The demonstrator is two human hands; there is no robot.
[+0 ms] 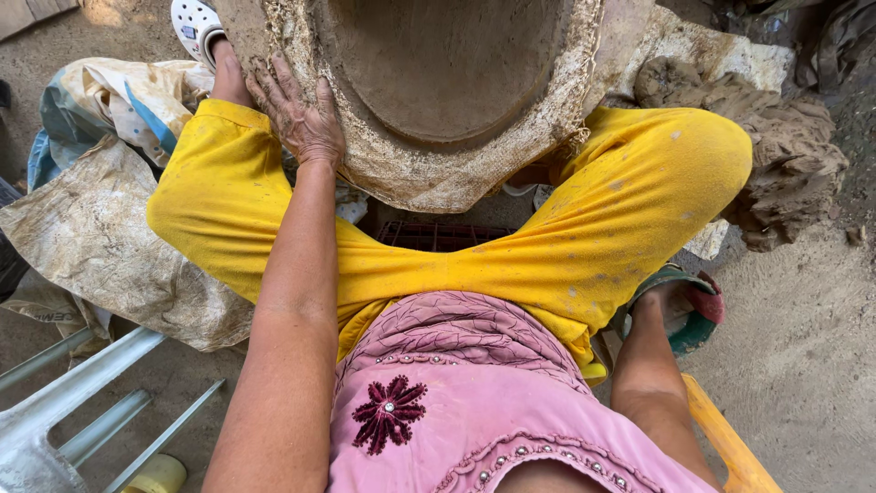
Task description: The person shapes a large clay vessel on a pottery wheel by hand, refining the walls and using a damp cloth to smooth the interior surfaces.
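Laid the left hand (301, 110) flat on the outer rim of the big round clay form (438, 91), grip spread wide, fingers splayed over the crusted edge, pinching nothing. Seemed to be at the bracing stage: steadied the form rather than shaped it. Had the form wedged between the knees of the yellow trousers (593, 228), above a red crate (438, 236), its smooth hollow facing up.

Reached the right arm down past the thigh; right hand (664, 306) mostly hidden by the leg beside a green and red sandal (698, 319), so could not tell whether that grip was spread or closed.

Judged that any turning or smoothing called for a firm, even push from the left palm, and for the right hand to come up, since the rim looked crumbly.

Noted a heap of raw clay (785, 155) near the right knee, crumpled sacks (100, 228) to the left, a white clog (196, 23) just beyond the left hand, a grey plastic chair (46, 420) below. Little room around the form: knees and clog crowded the rim.
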